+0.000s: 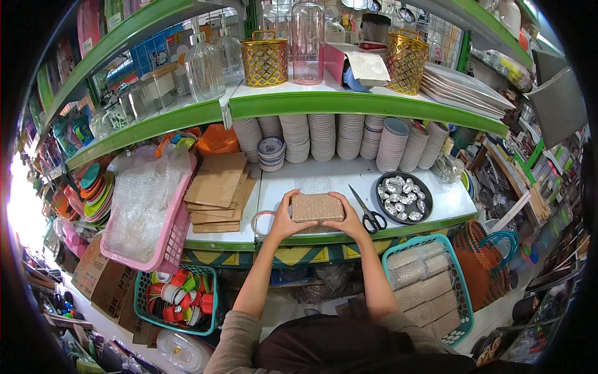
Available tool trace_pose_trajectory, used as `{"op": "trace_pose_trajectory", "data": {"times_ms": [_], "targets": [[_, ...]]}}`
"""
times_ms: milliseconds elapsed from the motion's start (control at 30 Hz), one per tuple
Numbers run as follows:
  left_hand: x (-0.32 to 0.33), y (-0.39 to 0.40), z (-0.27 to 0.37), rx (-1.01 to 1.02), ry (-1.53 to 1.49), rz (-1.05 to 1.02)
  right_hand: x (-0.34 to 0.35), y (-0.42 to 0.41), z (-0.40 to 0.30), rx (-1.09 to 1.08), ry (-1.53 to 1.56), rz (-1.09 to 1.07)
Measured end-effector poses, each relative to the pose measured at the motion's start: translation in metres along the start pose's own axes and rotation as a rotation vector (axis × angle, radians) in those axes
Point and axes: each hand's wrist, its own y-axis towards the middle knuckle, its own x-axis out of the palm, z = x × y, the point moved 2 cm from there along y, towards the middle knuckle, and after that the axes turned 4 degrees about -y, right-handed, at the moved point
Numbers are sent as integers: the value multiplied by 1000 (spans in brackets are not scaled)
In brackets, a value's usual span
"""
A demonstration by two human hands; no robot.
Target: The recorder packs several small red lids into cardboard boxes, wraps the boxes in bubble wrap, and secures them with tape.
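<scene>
Between my two hands is a small brown cardboard parcel (317, 207) covered in bubble wrap. My left hand (284, 219) grips its left end and my right hand (348, 217) its right end. Behind the parcel, a flat piece of bubble wrap (315, 184) lies on the white shelf (280, 187). To the right of my right hand rest black-handled scissors (369, 214), their blades pointing away from me. Beside them, a round black tray (428, 205) holds several foil-wrapped pieces (395, 184). A roll of tape (262, 223) is partly hidden near my left wrist.
Cardboard pieces (217, 187) and a pink basket (175, 233) of bubble wrap are at left. Stacked bowls (322, 138) line the back under a green-edged shelf (327, 104). Below right, a teal basket (462, 299) holds wrapped parcels; below left, another basket (175, 328) holds colourful items.
</scene>
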Motion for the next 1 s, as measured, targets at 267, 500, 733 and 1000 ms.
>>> {"op": "trace_pose_trajectory", "data": {"times_ms": [267,500,733,1000], "targets": [[9,-8,-6,-110,-192,150,9,-14,4,61,-79,144],[13,2,-14,-210,-247,196,11,-3,3,106,-78,194],[6,13,3,-411,-194,189,11,8,12,129,3,253],[-2,27,-16,-420,53,229,10,29,24,196,-80,290]]}}
